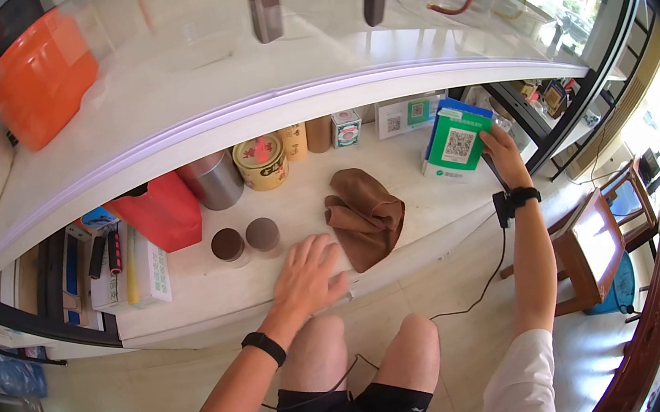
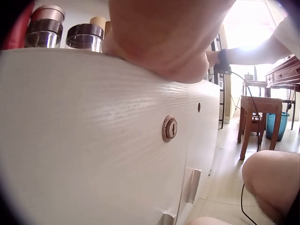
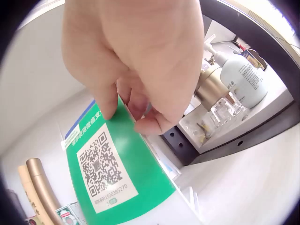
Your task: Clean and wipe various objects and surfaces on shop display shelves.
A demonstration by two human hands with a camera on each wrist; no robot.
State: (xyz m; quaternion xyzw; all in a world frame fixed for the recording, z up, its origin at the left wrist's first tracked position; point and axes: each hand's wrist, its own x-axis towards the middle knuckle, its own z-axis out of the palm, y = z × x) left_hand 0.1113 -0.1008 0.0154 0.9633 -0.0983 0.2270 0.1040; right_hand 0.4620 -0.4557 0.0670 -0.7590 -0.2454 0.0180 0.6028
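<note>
Pinching the green QR-code card sign (image 1: 456,144) with the right hand (image 1: 499,148), resting the relaxed left hand (image 1: 307,278) beside the brown cloth (image 1: 365,213); needing, probably, a steady lift next.

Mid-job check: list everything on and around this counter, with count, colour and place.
QR sign: one, green, counter's right end.
cloth: one, brown, crumpled mid-counter.
jars: two, brown lids, left of the cloth.
bag: one, red, behind the jars, to their left.
canister: one, silver, at the back.
tin: one, yellow, right of the canister.
pump bottle: one, white, on the side shelf beyond the sign.
counter: one, white, in front of the person.
left hand: one, flat on the counter's front edge.
right hand: one, pinching the sign's top corner.
</note>
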